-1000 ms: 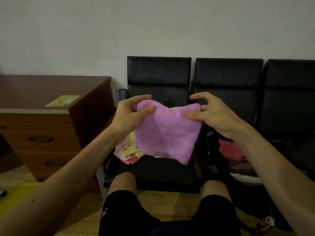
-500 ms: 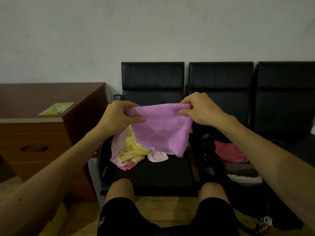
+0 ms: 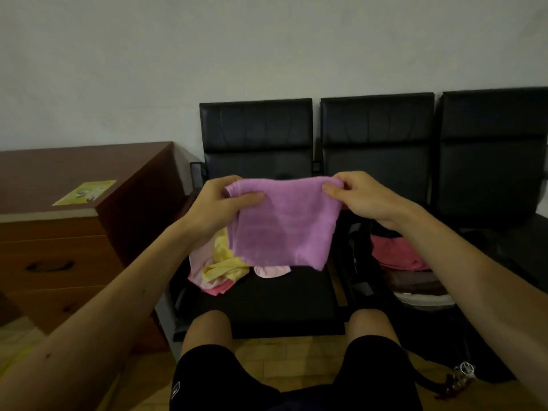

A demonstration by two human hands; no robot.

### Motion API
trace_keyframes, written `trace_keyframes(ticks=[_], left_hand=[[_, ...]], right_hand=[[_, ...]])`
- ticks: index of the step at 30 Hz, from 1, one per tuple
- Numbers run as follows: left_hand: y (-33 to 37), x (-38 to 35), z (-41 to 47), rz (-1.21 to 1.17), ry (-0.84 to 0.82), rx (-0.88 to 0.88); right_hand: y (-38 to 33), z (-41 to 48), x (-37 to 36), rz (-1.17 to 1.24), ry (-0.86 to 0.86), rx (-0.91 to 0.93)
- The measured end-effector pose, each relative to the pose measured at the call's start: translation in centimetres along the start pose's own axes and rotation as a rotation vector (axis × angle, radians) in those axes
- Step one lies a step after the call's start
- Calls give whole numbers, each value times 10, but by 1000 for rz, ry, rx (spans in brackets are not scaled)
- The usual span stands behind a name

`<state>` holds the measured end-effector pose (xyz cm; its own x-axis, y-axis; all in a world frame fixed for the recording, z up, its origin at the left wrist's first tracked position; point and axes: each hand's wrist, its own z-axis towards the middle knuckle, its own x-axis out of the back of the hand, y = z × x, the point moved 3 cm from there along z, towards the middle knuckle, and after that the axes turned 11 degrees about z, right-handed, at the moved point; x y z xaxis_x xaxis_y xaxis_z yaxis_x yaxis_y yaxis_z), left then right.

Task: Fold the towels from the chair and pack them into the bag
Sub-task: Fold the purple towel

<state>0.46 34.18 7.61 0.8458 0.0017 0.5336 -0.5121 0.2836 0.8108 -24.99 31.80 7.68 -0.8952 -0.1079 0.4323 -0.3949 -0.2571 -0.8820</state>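
The left hand (image 3: 218, 203) and right hand (image 3: 363, 194) each pinch a top corner of the purple towel (image 3: 284, 223), which hangs in the air over the black chair (image 3: 275, 295). Behind and below it, yellow and pink towels (image 3: 219, 268) lie on the seat. At right, the open black bag (image 3: 364, 280) holds folded towels (image 3: 397, 253).

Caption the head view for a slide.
Left hand and right hand hold a purple towel by its top corners above the black chair; loose towels behind, bag alongside.

seat=black chair seat (image 3: 281, 301) | on it=pink and yellow towels (image 3: 218, 269), heaped left | next chair (image 3: 376, 143)=black bag (image 3: 360, 262)
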Motion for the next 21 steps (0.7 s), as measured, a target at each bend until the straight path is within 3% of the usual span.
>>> trace_keyframes(ticks=[2, 4, 8, 12, 15, 18, 21], left_hand=[[3, -16, 5, -293, -58, 63], [5, -33, 13, -419, -81, 98], [-5, -73, 28, -470, -198, 203], [-24, -114, 47, -513, -279, 441], [-38, -146, 58, -657, -327, 527], [-51, -191, 62, -991, -391, 515], [-60, -244, 63, -1333, -601, 502]], right_hand=[[11, -11, 1, 355, 44, -46], [36, -26, -10, 585, 53, -113], [88, -57, -43, 689, 75, -276], [116, -67, -30, 1062, 254, -387], [127, -64, -7, 1050, 314, -430], [138, -56, 16, 1050, 320, -388], [162, -47, 39, 1126, 366, -392]])
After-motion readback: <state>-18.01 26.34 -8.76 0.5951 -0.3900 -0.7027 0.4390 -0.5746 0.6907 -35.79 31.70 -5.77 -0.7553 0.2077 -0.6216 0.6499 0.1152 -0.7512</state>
